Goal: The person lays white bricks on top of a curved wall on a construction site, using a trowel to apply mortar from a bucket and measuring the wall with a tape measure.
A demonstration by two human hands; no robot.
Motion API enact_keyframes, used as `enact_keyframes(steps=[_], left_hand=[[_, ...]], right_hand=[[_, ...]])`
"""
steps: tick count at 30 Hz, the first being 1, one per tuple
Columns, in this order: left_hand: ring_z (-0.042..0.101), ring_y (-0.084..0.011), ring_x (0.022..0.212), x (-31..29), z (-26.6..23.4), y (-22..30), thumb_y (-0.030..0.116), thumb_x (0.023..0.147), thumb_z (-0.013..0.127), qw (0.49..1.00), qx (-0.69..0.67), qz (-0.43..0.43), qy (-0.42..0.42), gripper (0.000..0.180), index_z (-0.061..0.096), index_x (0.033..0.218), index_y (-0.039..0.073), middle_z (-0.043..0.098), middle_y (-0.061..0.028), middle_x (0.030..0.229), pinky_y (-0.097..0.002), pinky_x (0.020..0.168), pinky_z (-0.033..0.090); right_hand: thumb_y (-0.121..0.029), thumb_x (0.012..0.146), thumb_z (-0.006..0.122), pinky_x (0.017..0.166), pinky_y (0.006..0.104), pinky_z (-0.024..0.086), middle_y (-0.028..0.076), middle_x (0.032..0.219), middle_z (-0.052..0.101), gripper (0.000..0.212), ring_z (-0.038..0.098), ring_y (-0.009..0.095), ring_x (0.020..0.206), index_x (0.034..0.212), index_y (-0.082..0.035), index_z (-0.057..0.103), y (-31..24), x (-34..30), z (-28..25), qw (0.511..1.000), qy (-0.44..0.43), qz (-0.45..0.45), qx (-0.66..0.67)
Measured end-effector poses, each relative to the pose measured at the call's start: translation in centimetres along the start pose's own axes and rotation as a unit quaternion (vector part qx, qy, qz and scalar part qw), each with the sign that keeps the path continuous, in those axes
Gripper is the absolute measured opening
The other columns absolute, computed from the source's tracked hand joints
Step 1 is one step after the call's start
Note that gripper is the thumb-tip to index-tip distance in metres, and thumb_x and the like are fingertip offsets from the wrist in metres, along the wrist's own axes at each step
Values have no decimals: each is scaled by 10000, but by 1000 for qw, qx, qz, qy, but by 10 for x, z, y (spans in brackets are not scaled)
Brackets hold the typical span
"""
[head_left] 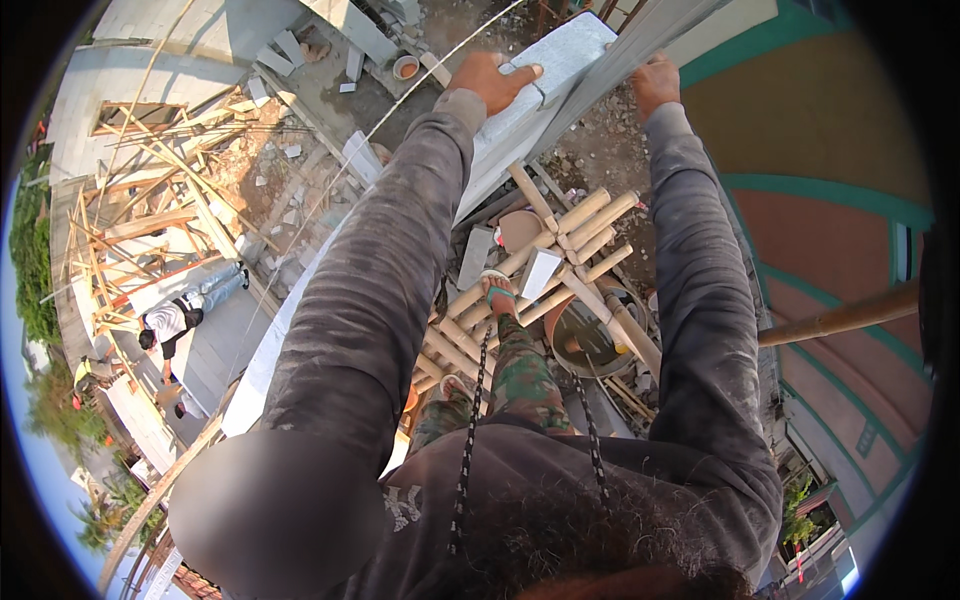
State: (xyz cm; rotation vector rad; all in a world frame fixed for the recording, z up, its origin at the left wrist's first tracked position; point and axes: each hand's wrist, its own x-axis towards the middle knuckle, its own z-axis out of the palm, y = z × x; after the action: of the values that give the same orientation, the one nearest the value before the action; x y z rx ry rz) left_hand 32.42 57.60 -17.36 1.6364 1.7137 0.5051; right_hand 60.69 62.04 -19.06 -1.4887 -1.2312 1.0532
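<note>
Light grey-white building blocks (568,50) form the top of a narrow wall in front of me. My left hand (490,82) grips a block at the wall's top, one digit laid across its upper face near a joint. The other fingers of that hand are partly hidden at the block's far side. Beside the wall rises a long grey post or board (625,62). My right hand (655,84) is closed at its right edge, with its fingertips hidden. Both arms reach forward, apart from each other.
I stand on lashed bamboo poles (590,222), with a loose white block (541,270) on them by my sandalled foot (498,290). Below is a round tub (585,345). A string line (400,105) runs at the left. Another person (170,325) is lower left, near scattered timber (165,215).
</note>
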Motion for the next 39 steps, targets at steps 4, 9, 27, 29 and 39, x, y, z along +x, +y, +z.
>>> enact_keyframes(steps=[4, 9, 27, 29, 39], left_hand=[[627, -403, 1241, 0, -2, -4, 676, 800, 731, 1000, -7, -3, -2, 952, 616, 1315, -117, 620, -331, 1324, -412, 1077, 477], [637, -407, 1225, 1, 1, -4, 675, 802, 732, 1000, 0, -9, 2, 935, 626, 1315, -99, 634, -315, 1314, -411, 1068, 486], [603, -315, 1261, -43, -4, 39, 752, 716, 739, 980, 187, 21, 63, 1012, 578, 1320, -44, 643, -198, 1308, -423, 1052, 492], [623, -311, 1221, -44, -3, 41, 707, 709, 760, 983, 176, -11, 59, 924, 609, 1265, -15, 662, -174, 1264, -419, 1039, 486], [613, -299, 1207, -43, -6, 47, 612, 698, 792, 981, 181, -3, 68, 806, 606, 1220, 27, 667, -134, 1228, -432, 1028, 429]], right_hand=[[-145, 817, 721, 643, 318, 529, 83, 932, 737, 333, 656, 159, 763, 1121, -12, 749, -2, -2, 5, 999, -4, -27, -33], [-148, 817, 720, 664, 328, 535, 91, 939, 743, 304, 666, 170, 779, 1083, -6, 756, 5, 6, 0, 999, -11, -40, -35], [-377, 857, 818, 815, 359, 489, 67, 944, 714, 447, 629, 182, 878, 1030, 23, 716, -4, 4, -5, 988, -83, -71, -106], [-361, 868, 815, 832, 358, 499, 64, 952, 711, 438, 632, 177, 889, 1042, 27, 712, -7, 1, -6, 985, -75, -67, -137], [-267, 824, 870, 858, 328, 516, 67, 980, 687, 469, 636, 174, 914, 1128, 32, 677, 12, 12, -8, 994, -37, -69, -81]])
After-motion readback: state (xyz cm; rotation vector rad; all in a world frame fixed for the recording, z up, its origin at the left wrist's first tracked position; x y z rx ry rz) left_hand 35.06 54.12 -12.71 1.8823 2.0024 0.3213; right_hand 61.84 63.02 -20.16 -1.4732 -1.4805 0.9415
